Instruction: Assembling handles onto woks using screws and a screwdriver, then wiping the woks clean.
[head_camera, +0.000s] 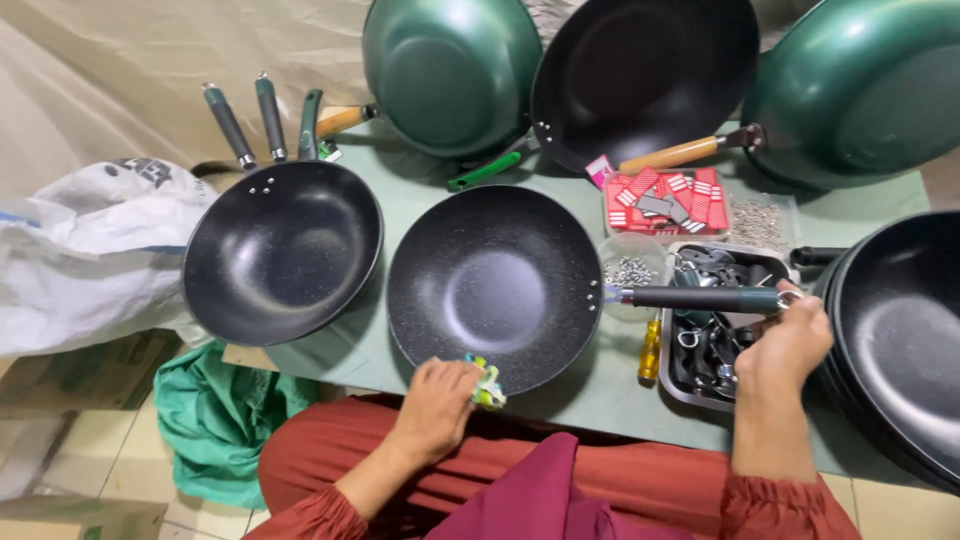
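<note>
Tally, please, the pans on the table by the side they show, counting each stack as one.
Black inside showing: 4 (centre pan, left stack, back pan, right stack)
Green underside showing: 2 (left green pan, right green pan)
Total: 6

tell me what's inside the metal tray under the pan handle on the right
The metal tray holds a heap of dark metal fittings and ring-shaped pieces. The pan handle and the right hand cover part of it, so what lies beneath them cannot be seen.
</note>
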